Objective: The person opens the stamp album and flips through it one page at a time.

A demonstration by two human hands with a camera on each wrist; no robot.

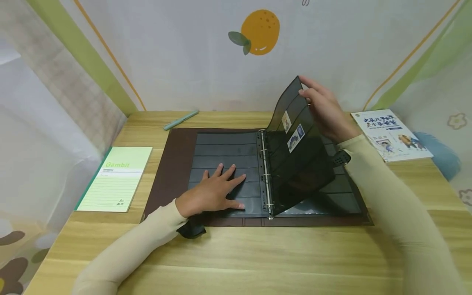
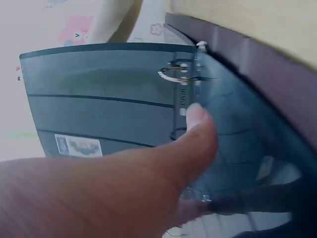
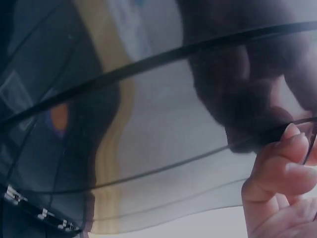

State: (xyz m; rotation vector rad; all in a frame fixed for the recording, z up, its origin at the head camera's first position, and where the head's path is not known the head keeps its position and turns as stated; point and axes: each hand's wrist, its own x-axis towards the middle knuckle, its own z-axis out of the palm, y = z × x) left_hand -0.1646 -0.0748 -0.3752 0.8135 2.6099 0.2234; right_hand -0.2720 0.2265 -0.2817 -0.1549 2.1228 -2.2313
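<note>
A brown ring binder (image 1: 173, 159) lies spread out on the table, with black pocket pages on metal rings (image 1: 265, 176). My left hand (image 1: 214, 192) rests palm down, fingers spread, on the left pocket page (image 1: 226, 139). Its thumb (image 2: 198, 124) points toward the rings in the left wrist view. My right hand (image 1: 326, 110) pinches the upper outer corner of a raised pocket page (image 1: 295, 176), which stands tilted up from the rings. Two stamps (image 1: 296, 138) show in that page's pockets. Close up, the right fingers (image 3: 277, 173) grip the glossy page's edge.
A pale green notebook (image 1: 116, 176) lies left of the binder, and a green pen (image 1: 180, 120) lies behind its far left corner. To the right is a white illustrated book (image 1: 391, 133). A printed cloth (image 1: 184, 61) hangs at the table's back edge.
</note>
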